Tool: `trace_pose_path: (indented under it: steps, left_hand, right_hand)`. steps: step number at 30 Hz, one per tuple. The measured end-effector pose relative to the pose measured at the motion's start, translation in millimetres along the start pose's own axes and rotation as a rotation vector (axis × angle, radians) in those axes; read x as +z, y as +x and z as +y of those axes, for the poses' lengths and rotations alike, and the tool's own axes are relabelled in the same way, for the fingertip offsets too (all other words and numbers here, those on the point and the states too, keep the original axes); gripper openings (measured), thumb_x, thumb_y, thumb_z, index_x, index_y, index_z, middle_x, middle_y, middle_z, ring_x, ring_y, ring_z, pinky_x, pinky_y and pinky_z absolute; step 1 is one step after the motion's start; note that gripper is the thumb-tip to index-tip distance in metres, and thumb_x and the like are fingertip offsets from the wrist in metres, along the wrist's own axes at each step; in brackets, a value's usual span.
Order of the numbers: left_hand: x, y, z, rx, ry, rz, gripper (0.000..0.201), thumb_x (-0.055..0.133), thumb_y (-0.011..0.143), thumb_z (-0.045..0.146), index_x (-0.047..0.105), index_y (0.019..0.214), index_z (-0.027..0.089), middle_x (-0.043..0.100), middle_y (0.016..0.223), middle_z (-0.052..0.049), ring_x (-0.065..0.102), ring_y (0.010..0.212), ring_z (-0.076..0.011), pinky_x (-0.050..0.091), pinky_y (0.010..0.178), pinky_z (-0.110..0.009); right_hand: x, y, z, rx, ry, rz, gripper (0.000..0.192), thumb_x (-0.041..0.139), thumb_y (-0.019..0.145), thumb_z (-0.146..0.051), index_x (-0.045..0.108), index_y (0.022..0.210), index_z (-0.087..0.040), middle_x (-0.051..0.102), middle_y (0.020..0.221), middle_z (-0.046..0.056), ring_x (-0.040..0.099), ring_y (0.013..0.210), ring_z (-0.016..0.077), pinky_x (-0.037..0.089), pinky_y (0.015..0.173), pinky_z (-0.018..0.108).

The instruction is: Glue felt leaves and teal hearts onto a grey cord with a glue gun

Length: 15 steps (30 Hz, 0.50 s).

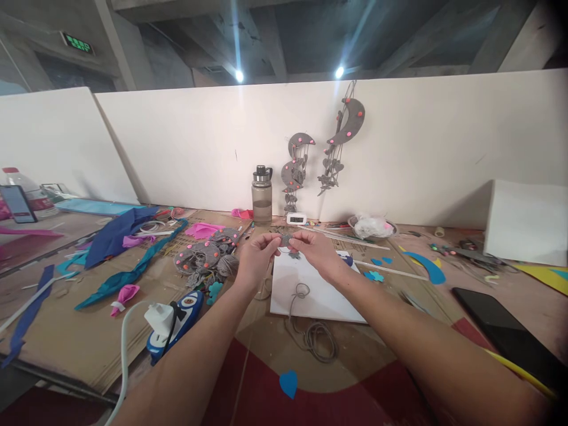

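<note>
My left hand [261, 254] and my right hand [313, 251] meet at the middle of the table, each pinching one side of a small grey felt piece [286, 240]. Its exact shape is hard to make out between the fingertips. Just below it hangs or lies another small grey bit [294, 255]. Underneath my hands is a white sheet or board [319, 296]. Grey yarn [320, 342] lies in loose coils across the sheet's front edge and the cardboard, nearest my wrists.
To the left are grey crescents with pink dots [208, 253], a power strip [175, 328] and blue cloth [115, 236]. A bottle [262, 198] and a small clock [296, 219] stand behind. A black phone [497, 325] lies right. Grey crescent mobiles [352, 121] hang on the white wall.
</note>
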State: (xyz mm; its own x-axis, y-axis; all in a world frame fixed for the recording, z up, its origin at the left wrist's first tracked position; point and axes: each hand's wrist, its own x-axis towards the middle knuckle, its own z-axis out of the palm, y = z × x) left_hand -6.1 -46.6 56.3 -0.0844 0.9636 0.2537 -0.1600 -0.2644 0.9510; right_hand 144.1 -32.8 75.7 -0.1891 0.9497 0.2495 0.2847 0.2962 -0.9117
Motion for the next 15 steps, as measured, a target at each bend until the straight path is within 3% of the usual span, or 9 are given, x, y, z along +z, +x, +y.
trace_pose_path:
  steps: [6,10,15]
  left_hand:
    - [0.8,0,-2,-0.013,-0.093,-0.074,0.033,0.071,0.07,0.046,0.066,0.076,0.014,0.063,0.068,-0.002,0.048,0.055,-0.0079,0.036,0.054,-0.022]
    - [2.0,-1,0,-0.018,-0.085,-0.069,0.029,0.076,0.065,0.039,0.066,0.073,0.013,0.058,0.06,0.0,0.045,0.053,-0.0067,0.033,0.052,-0.021]
    - [1.4,-1,2,-0.077,-0.192,-0.039,0.028,0.077,0.063,0.036,0.064,0.069,0.013,0.057,0.058,0.0,0.043,0.051,-0.0062,0.033,0.051,-0.021]
  right_hand:
    - [-3,-3,-1,0.001,0.092,-0.012,0.023,0.059,0.072,-0.04,0.063,0.074,-0.017,0.061,0.065,-0.001,0.05,0.062,0.0116,0.036,0.061,0.026]
    - [-5,-6,-3,-0.043,0.031,-0.021,0.021,0.058,0.074,-0.038,0.063,0.073,-0.018,0.061,0.064,-0.001,0.052,0.063,0.0122,0.037,0.063,0.027]
    - [-3,-11,-6,-0.039,0.139,-0.013,0.025,0.052,0.079,-0.039,0.065,0.078,-0.018,0.065,0.072,0.001,0.056,0.069,0.0136,0.04,0.067,0.027]
